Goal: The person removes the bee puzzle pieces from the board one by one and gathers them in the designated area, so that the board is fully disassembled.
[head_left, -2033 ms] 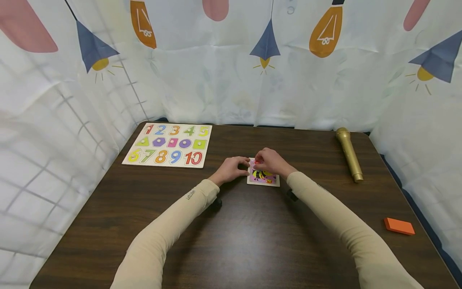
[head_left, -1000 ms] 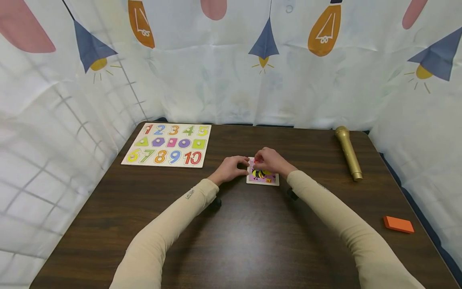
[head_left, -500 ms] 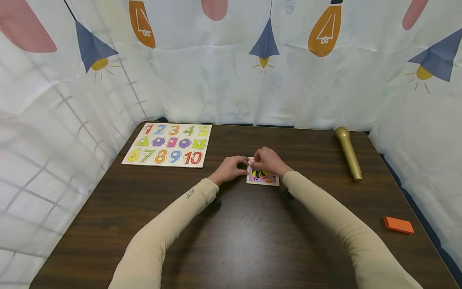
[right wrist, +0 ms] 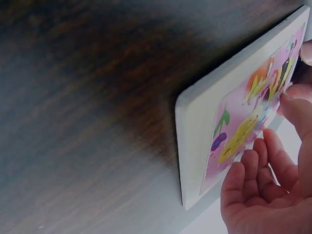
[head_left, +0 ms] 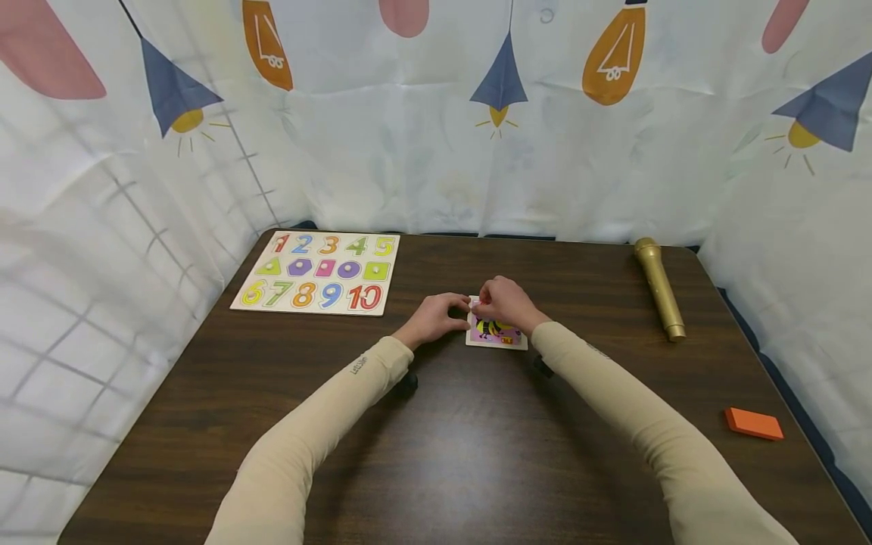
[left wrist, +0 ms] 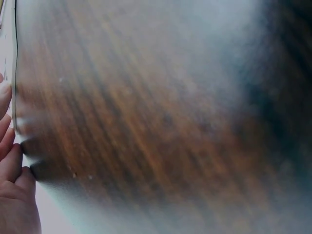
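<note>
A small square picture puzzle (head_left: 496, 347) with a cream border and a yellow-and-black bee on pink lies flat on the table. My left hand (head_left: 434, 318) is at its left edge, thumb and fingertips touching the side with a gap between them. Over the upper left of the picture, my right hand (head_left: 509, 304) pinches a small puzzle piece between thumb and index finger; the fingers mostly cover it. In the right wrist view the puzzle's border (right wrist: 194, 146) shows beneath the right hand (right wrist: 273, 190). Only fingers of the left hand (left wrist: 14, 195) enter the left wrist view.
A number-and-shape peg board (head_left: 327, 311) lies at the back left of the dark wooden table (head_left: 450, 454). A gold microphone (head_left: 659, 291) lies at the back right, and an orange block (head_left: 753, 424) near the right edge. Printed curtains (head_left: 422, 166) enclose the table.
My right hand has shifted slightly left over the puzzle, uncovering a little more of the bee. My left hand stays at the puzzle's left edge.
</note>
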A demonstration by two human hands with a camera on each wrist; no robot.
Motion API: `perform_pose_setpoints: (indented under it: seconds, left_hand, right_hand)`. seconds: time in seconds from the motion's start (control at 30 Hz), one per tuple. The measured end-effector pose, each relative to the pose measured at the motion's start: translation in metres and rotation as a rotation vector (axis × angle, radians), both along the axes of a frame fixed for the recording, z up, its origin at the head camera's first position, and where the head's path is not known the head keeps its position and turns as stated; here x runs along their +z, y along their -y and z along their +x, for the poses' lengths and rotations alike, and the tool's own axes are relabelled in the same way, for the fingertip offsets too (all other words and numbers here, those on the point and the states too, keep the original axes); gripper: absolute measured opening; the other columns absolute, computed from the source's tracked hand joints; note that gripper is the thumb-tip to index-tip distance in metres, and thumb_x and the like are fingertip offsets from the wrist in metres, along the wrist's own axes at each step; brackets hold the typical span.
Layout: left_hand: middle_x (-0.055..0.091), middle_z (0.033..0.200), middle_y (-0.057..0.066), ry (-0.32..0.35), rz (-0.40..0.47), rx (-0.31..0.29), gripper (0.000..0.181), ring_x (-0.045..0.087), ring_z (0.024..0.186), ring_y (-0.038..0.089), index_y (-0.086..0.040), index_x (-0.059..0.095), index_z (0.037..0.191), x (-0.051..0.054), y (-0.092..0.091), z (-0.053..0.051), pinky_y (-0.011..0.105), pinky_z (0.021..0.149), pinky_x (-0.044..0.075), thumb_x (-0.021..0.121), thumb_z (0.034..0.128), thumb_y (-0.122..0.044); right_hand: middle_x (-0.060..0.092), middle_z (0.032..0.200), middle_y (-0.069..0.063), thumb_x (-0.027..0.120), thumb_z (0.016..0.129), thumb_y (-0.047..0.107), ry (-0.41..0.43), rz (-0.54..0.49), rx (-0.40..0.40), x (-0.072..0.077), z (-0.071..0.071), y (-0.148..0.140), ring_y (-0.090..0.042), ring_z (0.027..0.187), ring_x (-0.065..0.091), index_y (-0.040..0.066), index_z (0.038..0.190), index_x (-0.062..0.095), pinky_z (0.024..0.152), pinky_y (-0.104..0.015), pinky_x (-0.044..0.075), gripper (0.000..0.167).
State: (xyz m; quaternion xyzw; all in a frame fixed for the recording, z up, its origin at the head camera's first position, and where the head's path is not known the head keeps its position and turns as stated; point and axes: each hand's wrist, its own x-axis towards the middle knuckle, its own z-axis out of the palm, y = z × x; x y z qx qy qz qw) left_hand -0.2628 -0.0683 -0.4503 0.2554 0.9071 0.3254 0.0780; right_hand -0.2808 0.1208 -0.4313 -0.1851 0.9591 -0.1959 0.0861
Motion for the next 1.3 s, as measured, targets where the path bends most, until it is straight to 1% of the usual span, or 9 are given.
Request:
perform_pose_setpoints:
  seconds: [0.2,0.33,0.53,0.67,0.8,0.87,1.07,1.17,1.3]
  left_hand:
    - [0.062,0.132,0.007,-0.001,0.005,0.005,0.03,0.054,0.127,0.021,-0.005,0.071,0.112,0.001,0.0,0.0,0.036,0.109,0.039,0.077,0.0854,-0.018]
    - [0.062,0.132,0.007,-0.015,-0.001,-0.002,0.03,0.054,0.126,0.021,-0.005,0.072,0.112,0.001,0.001,0.0,0.036,0.108,0.039,0.077,0.0851,-0.018]
    - [0.062,0.132,0.008,-0.018,-0.004,-0.005,0.03,0.054,0.126,0.022,-0.004,0.071,0.111,0.0,0.002,0.0,0.036,0.108,0.039,0.078,0.0849,-0.018]
    - [0.062,0.132,0.008,-0.016,0.0,-0.005,0.03,0.054,0.126,0.022,-0.005,0.071,0.111,-0.001,0.002,-0.001,0.037,0.108,0.04,0.078,0.0849,-0.018]
    - [0.062,0.131,0.008,-0.025,0.002,-0.004,0.029,0.055,0.125,0.022,-0.005,0.071,0.11,-0.002,0.003,-0.001,0.037,0.107,0.04,0.078,0.0847,-0.017]
    - [0.062,0.131,0.008,-0.028,0.003,-0.005,0.029,0.055,0.125,0.022,-0.005,0.072,0.11,-0.002,0.002,-0.001,0.036,0.107,0.04,0.078,0.0846,-0.017]
    - [0.062,0.132,0.008,-0.031,-0.004,-0.007,0.03,0.054,0.125,0.022,-0.005,0.072,0.111,-0.002,0.001,0.0,0.036,0.108,0.04,0.078,0.0847,-0.018]
    - [0.062,0.132,0.007,-0.028,-0.008,-0.005,0.029,0.054,0.125,0.022,-0.005,0.072,0.111,-0.001,0.0,0.0,0.035,0.108,0.04,0.078,0.0847,-0.018]
    - [0.062,0.132,0.007,-0.027,-0.005,-0.001,0.03,0.055,0.125,0.021,-0.005,0.072,0.11,0.0,0.0,0.001,0.036,0.107,0.04,0.079,0.084,-0.019]
  right_hand:
    - [0.059,0.093,-0.009,0.073,0.087,0.033,-0.015,0.001,-0.004,0.0,0.0,0.001,-0.022,0.085,0.052,0.003,0.095,0.068,0.076,-0.033,0.051,0.031]
    - [0.058,0.094,-0.009,0.071,0.087,0.033,-0.017,0.013,-0.01,0.0,0.001,0.004,-0.022,0.085,0.052,0.004,0.095,0.068,0.076,-0.033,0.051,0.03]
    - [0.058,0.095,-0.009,0.07,0.088,0.027,-0.025,0.017,-0.006,-0.001,0.001,0.005,-0.023,0.085,0.052,0.004,0.093,0.066,0.077,-0.035,0.05,0.024]
    - [0.059,0.097,-0.009,0.068,0.089,0.021,-0.019,-0.014,0.023,-0.001,0.001,0.002,-0.023,0.087,0.052,0.003,0.099,0.067,0.08,-0.035,0.05,0.021]
    - [0.061,0.105,-0.012,0.067,0.091,0.015,0.012,-0.085,0.072,0.002,0.001,-0.002,-0.024,0.094,0.055,0.001,0.11,0.069,0.089,-0.038,0.051,0.024]
    - [0.062,0.109,-0.012,0.066,0.091,0.013,0.026,-0.107,0.092,0.003,0.001,-0.003,-0.024,0.097,0.057,0.002,0.113,0.07,0.091,-0.039,0.051,0.025]
    - [0.063,0.11,-0.009,0.067,0.093,0.015,0.017,-0.095,0.136,0.002,-0.002,-0.008,-0.023,0.099,0.057,0.005,0.114,0.072,0.092,-0.037,0.051,0.024]
    - [0.064,0.109,-0.008,0.067,0.092,0.015,-0.005,-0.084,0.164,0.001,-0.003,-0.01,-0.023,0.098,0.057,0.005,0.113,0.073,0.09,-0.037,0.052,0.023]
    - [0.064,0.106,-0.008,0.067,0.093,0.015,-0.056,-0.048,0.218,0.0,-0.005,-0.011,-0.022,0.096,0.057,0.006,0.111,0.074,0.087,-0.036,0.052,0.022]
